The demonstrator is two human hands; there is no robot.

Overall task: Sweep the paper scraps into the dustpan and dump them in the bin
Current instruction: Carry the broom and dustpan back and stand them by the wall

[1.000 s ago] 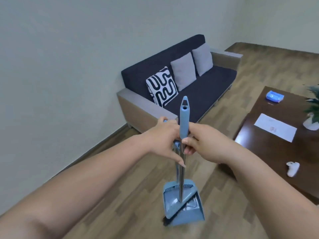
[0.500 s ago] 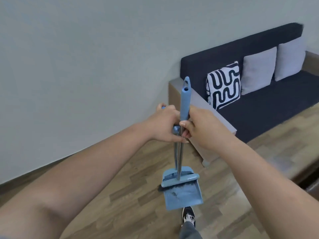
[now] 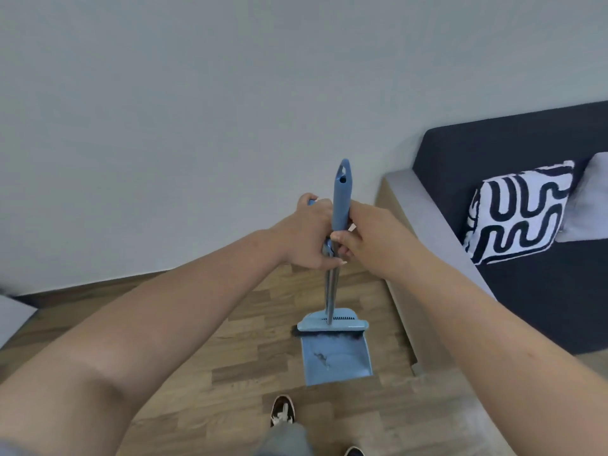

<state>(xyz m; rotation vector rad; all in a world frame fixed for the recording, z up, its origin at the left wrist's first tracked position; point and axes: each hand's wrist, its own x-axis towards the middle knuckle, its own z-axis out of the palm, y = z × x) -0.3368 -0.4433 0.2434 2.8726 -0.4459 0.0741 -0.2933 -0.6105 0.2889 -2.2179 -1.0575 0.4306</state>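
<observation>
A blue dustpan (image 3: 335, 360) stands on the wooden floor with the blue broom head (image 3: 332, 325) resting across its back edge. Two metal poles rise from them side by side. My right hand (image 3: 365, 238) is closed around the broom's blue handle (image 3: 341, 195). My left hand (image 3: 309, 235) grips the dustpan's handle, whose blue tip (image 3: 311, 202) pokes out above my fingers. A few dark smudges lie inside the pan. No paper scraps and no bin are in view.
A dark sofa (image 3: 526, 199) with a grey armrest (image 3: 424, 218) stands right of the dustpan, holding a black-and-white patterned cushion (image 3: 516, 212). A pale wall (image 3: 197, 110) fills the background. My shoe (image 3: 282, 410) is on the floor just in front of the pan.
The view has swung left, so the coffee table left the frame and the sofa slid to the right edge. Both hands kept their grips on the handles.
</observation>
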